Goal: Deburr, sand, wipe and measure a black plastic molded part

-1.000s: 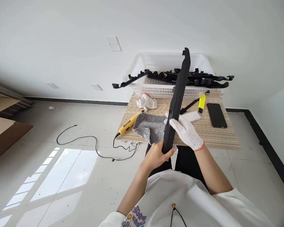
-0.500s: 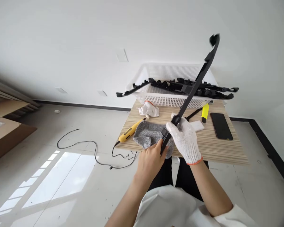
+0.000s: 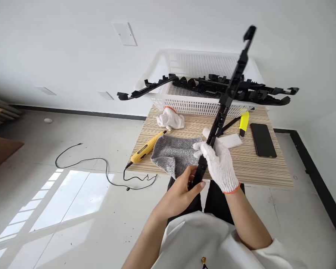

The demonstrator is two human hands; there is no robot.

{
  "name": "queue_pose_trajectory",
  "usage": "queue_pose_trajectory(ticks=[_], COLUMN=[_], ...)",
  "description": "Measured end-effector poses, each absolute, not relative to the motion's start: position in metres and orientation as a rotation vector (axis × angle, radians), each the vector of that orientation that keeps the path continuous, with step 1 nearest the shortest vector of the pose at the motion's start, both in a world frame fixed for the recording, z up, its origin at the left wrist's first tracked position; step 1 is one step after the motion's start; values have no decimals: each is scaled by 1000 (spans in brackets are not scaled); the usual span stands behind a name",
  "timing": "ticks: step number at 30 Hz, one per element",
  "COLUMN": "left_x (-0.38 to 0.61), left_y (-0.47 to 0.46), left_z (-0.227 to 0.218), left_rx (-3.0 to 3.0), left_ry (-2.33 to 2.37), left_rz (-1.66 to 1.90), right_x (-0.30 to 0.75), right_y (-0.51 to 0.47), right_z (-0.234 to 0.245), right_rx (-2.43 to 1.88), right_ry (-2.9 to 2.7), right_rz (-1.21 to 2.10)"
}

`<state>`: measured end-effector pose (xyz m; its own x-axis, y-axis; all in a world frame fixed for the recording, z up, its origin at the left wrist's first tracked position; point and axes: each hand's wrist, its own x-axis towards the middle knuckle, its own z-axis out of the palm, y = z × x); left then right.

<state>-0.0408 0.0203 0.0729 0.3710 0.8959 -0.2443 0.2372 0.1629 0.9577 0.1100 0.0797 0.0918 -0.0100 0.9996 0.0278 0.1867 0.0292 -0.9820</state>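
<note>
A long black plastic trim strip slants up and away from me, its ribbed inner side facing the camera. My bare left hand pinches its near end. My right hand, in a white knit glove, is wrapped round the strip just above the left hand. Under both hands a grey cloth lies on the small striped wooden table.
A white mesh basket at the table's far side carries more black strips sticking out both ways. On the table: a yellow corded tool, a spare white glove, a yellow-handled tool, a white block, a black phone. A cable trails on the floor.
The strip has been turned about its length, from smooth face to thin edge to ribbed side, and its far end has swung right. Both hands kept their hold at the near end.
</note>
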Motion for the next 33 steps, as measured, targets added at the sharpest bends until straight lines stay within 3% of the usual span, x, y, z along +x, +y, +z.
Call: queue_pose_trajectory(ticks=[5, 11, 15, 18, 24, 33], left_x=[-33, -25, -38, -43, -40, -46], left_y=[22, 30, 38, 42, 47, 49], left_z=[61, 46, 38, 36, 30, 20], left_rx=[854, 877, 996, 1006, 990, 1034], left_ry=[701, 906, 970, 978, 986, 925], left_rz=[724, 1034, 1043, 1014, 1064, 1046], right_x=[104, 137, 196, 222, 197, 167], right_y=[76, 85, 134, 180, 221, 233], right_z=[95, 92, 97, 91, 84, 99], right_rx=[-1312, -1378, -1787, -1962, -1715, -1818], right_ry=[-1450, -1557, -1877, -2297, -2972, -3049], right_rz=[1033, 879, 256, 198, -131, -64])
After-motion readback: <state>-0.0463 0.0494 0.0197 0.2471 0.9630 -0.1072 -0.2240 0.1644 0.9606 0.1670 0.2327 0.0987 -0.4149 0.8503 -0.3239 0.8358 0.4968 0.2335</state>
